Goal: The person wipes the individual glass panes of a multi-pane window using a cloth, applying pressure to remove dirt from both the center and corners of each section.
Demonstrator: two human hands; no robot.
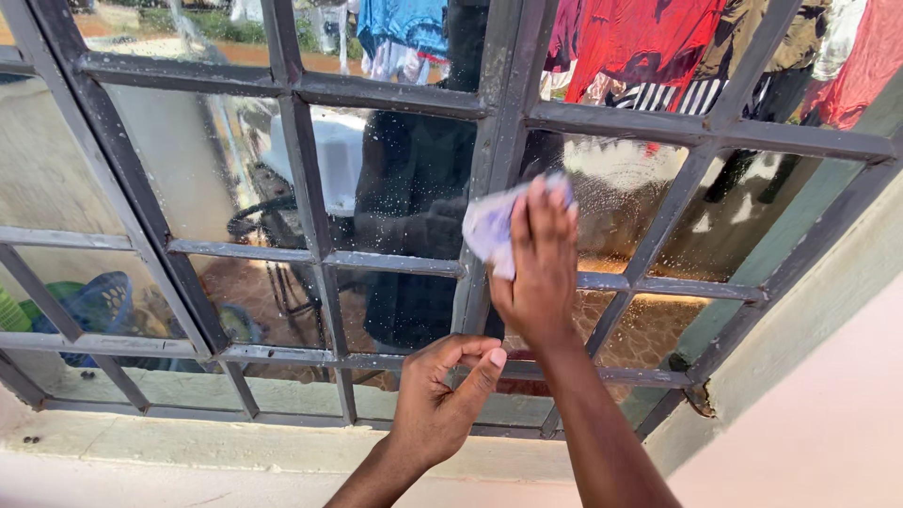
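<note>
The right hand [538,273] presses a pale cloth [494,224] against the window [310,94]; the left hand [442,400] hovers below it.

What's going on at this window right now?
A person is at a window with a grey metal grid frame. The right hand presses a crumpled pale cloth against the glass by a vertical bar, where the pane beside it shows whitish smears and spots. The left hand is lower down, fingers curled near a horizontal bar, holding nothing that shows. The glass reflects hanging laundry and a blue basket.
</note>
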